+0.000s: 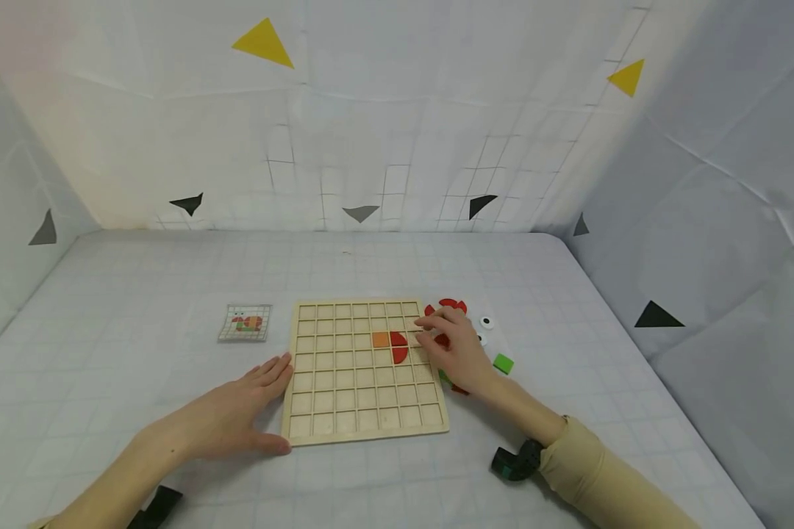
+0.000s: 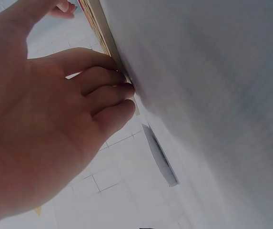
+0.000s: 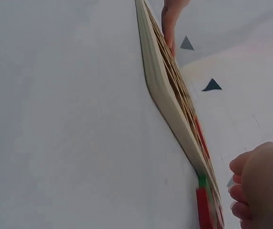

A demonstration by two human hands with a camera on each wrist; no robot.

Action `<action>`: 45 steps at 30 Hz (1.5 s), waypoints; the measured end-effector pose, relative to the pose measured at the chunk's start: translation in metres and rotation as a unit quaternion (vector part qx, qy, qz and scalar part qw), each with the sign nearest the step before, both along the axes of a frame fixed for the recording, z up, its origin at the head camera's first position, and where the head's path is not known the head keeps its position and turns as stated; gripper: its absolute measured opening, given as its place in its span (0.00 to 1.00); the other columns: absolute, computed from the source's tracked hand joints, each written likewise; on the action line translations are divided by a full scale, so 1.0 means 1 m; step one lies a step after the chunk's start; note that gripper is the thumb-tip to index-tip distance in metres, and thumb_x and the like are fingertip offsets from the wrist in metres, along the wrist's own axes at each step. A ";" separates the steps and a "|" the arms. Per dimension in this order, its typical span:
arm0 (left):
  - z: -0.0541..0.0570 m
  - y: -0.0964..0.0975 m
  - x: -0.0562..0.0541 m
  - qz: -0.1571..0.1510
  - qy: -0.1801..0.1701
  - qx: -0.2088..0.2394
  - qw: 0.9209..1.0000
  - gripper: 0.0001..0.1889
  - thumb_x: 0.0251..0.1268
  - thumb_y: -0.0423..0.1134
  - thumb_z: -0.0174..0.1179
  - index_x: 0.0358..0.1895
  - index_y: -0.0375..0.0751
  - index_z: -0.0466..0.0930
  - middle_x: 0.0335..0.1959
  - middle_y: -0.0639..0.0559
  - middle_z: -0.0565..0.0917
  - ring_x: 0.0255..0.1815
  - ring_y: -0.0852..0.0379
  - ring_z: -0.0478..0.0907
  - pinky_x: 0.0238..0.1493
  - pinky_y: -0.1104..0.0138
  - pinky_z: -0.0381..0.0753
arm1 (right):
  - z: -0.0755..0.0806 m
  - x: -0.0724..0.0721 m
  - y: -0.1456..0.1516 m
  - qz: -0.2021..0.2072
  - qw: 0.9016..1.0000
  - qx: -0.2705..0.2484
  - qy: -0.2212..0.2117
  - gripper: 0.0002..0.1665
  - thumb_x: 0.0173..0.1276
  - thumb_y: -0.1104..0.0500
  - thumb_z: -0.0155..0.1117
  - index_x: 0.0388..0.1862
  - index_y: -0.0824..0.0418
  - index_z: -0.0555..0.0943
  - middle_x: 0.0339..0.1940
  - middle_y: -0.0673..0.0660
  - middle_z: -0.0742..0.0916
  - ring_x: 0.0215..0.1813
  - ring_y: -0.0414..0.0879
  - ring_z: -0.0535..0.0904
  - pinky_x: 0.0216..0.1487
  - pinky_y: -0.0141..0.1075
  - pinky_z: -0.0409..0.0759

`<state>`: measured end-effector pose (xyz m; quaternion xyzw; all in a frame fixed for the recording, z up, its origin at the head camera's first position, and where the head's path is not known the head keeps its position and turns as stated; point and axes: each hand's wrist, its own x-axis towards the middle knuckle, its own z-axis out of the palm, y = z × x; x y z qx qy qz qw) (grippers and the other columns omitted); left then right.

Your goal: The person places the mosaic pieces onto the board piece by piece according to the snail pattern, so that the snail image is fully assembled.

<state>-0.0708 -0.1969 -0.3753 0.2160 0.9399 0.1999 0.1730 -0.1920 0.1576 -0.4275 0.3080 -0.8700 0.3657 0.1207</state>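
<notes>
A wooden grid board [image 1: 334,380] lies flat on the table, with an orange square [image 1: 380,339] and two red quarter-circle pieces [image 1: 400,355] side by side in its cells. My left hand [image 1: 228,411] rests along the board's left edge, fingertips against the rim and thumb at the near corner. Over the right edge hovers my right hand [image 1: 459,349], thumb and forefinger bent and apart, with nothing showing between them. Beneath and around it lie loose red pieces [image 1: 448,302], partly hidden by the hand. In the right wrist view its fingers [image 3: 239,193] hang loosely curled.
A small picture card [image 1: 245,323] with a coloured figure on a grid lies left of the board. Right of my right hand are a green square [image 1: 503,364] and white eye discs [image 1: 486,322]. White cloth walls [image 1: 397,110] enclose the table's back and sides.
</notes>
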 end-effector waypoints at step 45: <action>0.002 0.001 0.000 -0.003 -0.008 0.001 1.000 0.59 0.53 0.69 0.66 0.77 0.29 0.53 0.81 0.37 0.49 0.80 0.34 0.48 0.74 0.40 0.57 | -0.005 0.020 0.057 -0.036 0.997 0.068 0.007 0.13 0.60 0.59 0.77 0.44 0.59 0.89 0.42 0.51 0.81 0.49 0.45 0.72 0.50 0.41 0.73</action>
